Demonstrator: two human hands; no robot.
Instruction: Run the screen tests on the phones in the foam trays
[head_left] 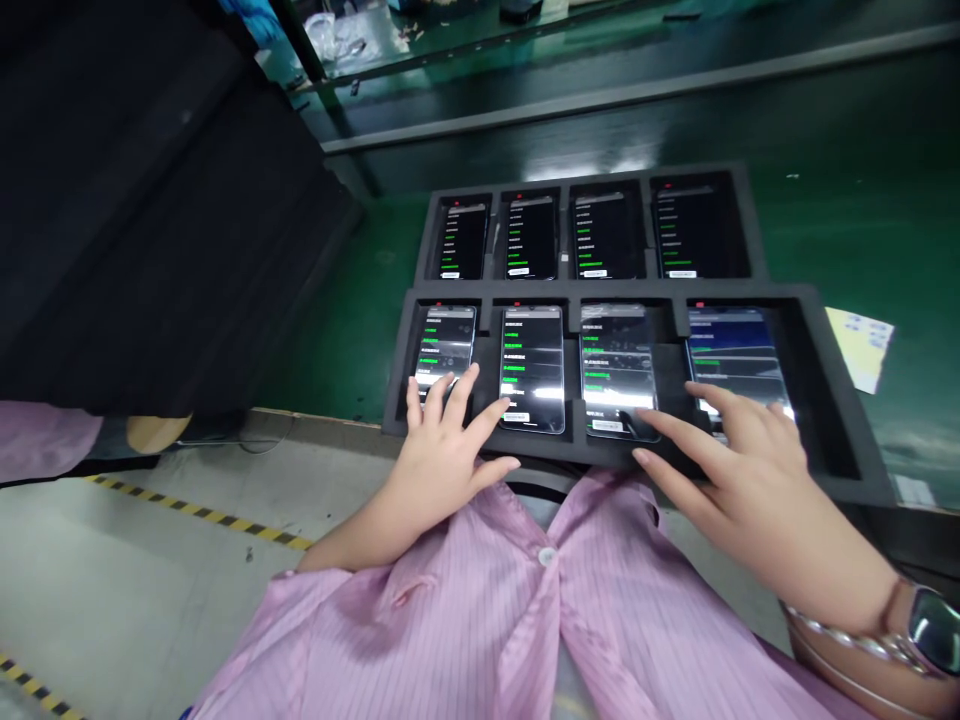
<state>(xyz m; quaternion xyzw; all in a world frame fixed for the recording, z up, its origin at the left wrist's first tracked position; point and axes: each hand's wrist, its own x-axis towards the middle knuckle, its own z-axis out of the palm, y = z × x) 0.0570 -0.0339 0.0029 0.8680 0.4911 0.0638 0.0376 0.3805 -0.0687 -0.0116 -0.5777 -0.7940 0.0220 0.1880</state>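
Note:
Two black foam trays hold phones in four compartments each, the near tray (844, 478) in front of the far tray (585, 172). All the phones lie face up with lit screens showing lists with green bars. My left hand (442, 450) spreads its fingers over the lower end of the leftmost near phone (446, 345), with the fingertips touching it. Beside them, one fingertip reaches the second phone (532, 365). My right hand (731, 460) rests on the foam, its index finger near the third phone (619, 370) and its other fingers over the fourth phone (739, 360).
The trays rest on a green work surface (862, 250), with a printed paper slip (859, 348) to their right. A large dark panel (150, 220) fills the left side. Beyond a pink sleeve (37, 440), the floor has yellow-and-black tape (195, 512).

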